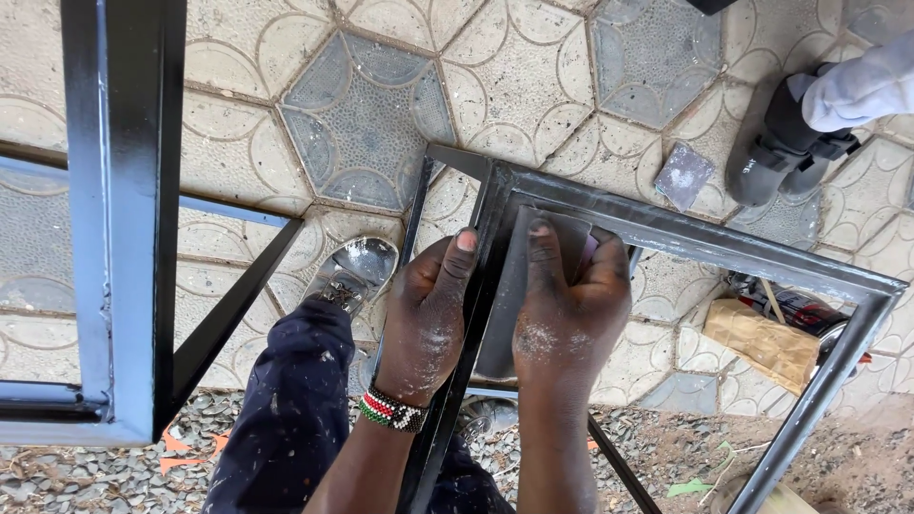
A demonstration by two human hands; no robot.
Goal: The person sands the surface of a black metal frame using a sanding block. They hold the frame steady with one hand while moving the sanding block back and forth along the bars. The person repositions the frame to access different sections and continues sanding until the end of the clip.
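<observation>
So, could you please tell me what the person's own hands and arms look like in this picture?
Both forearms are bare, with no sleeves or gloves. The left hand has a beaded bracelet at the wrist, in red, white, green and black bands. Pale dust speckles the backs of both hands, most thickly on the right hand. Fingernails are short.

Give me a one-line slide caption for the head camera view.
Two dusty bare hands, left hand and right hand, grip the dark welded steel tube frame above patterned hexagonal paving tiles.
</observation>
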